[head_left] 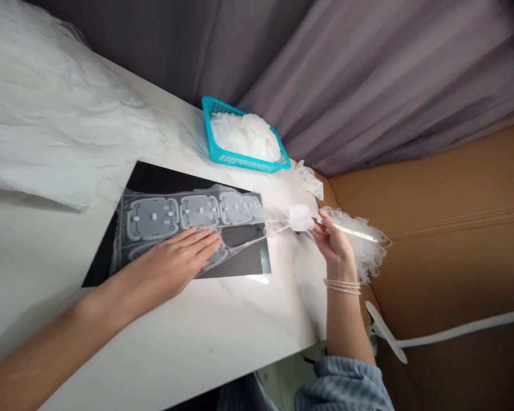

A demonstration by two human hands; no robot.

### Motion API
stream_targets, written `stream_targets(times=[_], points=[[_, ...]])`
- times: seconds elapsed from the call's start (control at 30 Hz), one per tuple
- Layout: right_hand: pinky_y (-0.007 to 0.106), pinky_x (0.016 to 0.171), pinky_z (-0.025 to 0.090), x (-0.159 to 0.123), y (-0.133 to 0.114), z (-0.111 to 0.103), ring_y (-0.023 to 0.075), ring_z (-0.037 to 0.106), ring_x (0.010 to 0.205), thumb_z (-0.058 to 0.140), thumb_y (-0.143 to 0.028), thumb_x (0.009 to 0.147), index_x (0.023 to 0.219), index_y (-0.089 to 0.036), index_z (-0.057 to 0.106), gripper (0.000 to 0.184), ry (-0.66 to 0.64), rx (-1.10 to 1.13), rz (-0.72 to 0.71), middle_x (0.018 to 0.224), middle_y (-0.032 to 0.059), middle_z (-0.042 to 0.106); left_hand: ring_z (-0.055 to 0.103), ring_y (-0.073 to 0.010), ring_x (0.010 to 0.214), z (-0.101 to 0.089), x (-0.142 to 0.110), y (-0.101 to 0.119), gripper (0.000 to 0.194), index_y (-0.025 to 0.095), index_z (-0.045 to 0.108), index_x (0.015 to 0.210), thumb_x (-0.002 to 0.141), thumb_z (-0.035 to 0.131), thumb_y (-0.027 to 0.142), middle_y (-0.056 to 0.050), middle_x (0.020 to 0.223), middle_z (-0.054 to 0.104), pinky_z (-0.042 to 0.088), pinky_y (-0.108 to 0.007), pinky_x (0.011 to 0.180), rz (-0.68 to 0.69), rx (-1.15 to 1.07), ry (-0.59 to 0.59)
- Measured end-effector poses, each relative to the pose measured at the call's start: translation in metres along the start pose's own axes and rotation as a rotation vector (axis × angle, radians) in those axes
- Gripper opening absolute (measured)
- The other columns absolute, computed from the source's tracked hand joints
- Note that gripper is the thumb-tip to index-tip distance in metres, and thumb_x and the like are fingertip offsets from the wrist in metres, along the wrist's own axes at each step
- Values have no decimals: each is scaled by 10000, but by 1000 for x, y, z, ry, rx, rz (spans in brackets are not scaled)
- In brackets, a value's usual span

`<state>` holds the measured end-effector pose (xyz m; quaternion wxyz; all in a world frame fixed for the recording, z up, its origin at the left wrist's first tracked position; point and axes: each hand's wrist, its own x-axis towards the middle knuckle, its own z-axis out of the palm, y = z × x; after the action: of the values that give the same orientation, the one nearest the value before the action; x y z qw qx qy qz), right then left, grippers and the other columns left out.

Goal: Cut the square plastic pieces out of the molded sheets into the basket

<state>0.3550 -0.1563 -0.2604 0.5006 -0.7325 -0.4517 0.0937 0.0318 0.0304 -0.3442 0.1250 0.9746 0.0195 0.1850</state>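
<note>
My left hand (184,260) lies flat with its fingers stretched out on a translucent sheet of moulded pieces (154,217), pressing it against a black mat (244,265). Rows of rounded, keypad-like shapes show in the sheet; my hand covers part of the lower row. At the right, my right hand (332,237) is closed on slim, shiny tweezers (355,232). A small translucent white piece (300,218), blurred, is at the tweezers' tip. Thin stretched strands run from around that piece back to the sheet's right end.
A teal basket (248,164) full of translucent white pieces stands at the back. A large heap of translucent sheets (60,108) covers the left. Frilly scraps (368,257) pile up beyond my right hand, beside a cardboard wall (454,228). A white clamp arm (454,330) is at lower right.
</note>
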Motion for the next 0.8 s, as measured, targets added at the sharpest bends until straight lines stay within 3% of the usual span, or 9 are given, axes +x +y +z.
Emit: stream_targets(times=[0.07, 0.13, 0.3, 0.4, 0.5, 0.6, 0.67, 0.73, 0.8], points=[[313, 500, 566, 6, 10, -30, 236, 751, 665, 651, -432, 892, 788, -240, 675, 220, -15, 84, 66, 673, 97, 718, 475, -201, 1392, -1, 0, 0, 494, 154, 519, 1424, 962, 367, 68, -71, 1497, 532, 264, -382, 1210, -7, -23, -4], [321, 528, 577, 4, 12, -39, 244, 766, 731, 679, -434, 866, 771, -249, 677, 207, -21, 151, 124, 702, 93, 732, 459, -197, 1404, -1, -1, -1, 504, 160, 506, 1435, 962, 358, 66, -68, 1505, 524, 261, -384, 1215, -7, -38, -8], [329, 811, 608, -4, -21, -11, 210, 732, 1050, 581, -416, 935, 984, -245, 696, 211, -1, 257, 235, 886, 55, 766, 487, -218, 1378, -6, 3, -1, 491, 139, 554, 1390, 942, 365, 72, -82, 1449, 583, 340, -413, 1181, -25, -95, 10], [420, 926, 609, -4, -57, 14, 210, 730, 1049, 598, -381, 937, 1065, -265, 662, 184, 19, 396, 325, 935, 31, 770, 548, -279, 1298, -22, 20, 10, 414, 140, 677, 1225, 942, 375, 142, -104, 1285, 695, 454, -474, 1073, -134, -249, 43], [476, 931, 607, -11, -92, 41, 217, 751, 966, 583, -367, 950, 1068, -260, 654, 174, -43, 499, 317, 925, 31, 769, 635, -308, 1141, -44, 46, 28, 368, 165, 738, 1026, 967, 425, 348, -120, 1115, 751, 517, -496, 976, -442, -669, 103], [464, 911, 611, -28, -121, 68, 230, 740, 999, 573, -394, 967, 1071, -254, 679, 204, -200, 496, 257, 1021, 58, 759, 713, -281, 938, -57, 72, 40, 534, 159, 726, 986, 917, 457, 615, -126, 964, 768, 579, -454, 880, -826, -1477, 16], [470, 935, 596, -39, -134, 78, 247, 710, 1081, 558, -425, 977, 1107, -251, 686, 252, -338, 425, 217, 1077, 74, 744, 723, -251, 849, -57, 84, 43, 591, 146, 724, 939, 881, 473, 678, -119, 911, 764, 592, -424, 857, -919, -1899, -56], [473, 965, 571, -44, -139, 81, 247, 698, 1106, 499, -455, 1003, 1113, -247, 666, 289, -383, 355, 184, 1097, 81, 738, 720, -222, 823, -52, 88, 43, 482, 150, 726, 901, 870, 569, 604, -102, 922, 764, 595, -388, 848, -962, -2048, -52], [443, 948, 558, -42, -133, 78, 223, 717, 1029, 436, -464, 1027, 996, -242, 621, 291, -267, 243, 171, 1045, 72, 751, 723, -216, 878, -45, 86, 40, 310, 164, 733, 925, 845, 681, 459, -87, 972, 772, 600, -366, 848, -1011, -2033, 4]])
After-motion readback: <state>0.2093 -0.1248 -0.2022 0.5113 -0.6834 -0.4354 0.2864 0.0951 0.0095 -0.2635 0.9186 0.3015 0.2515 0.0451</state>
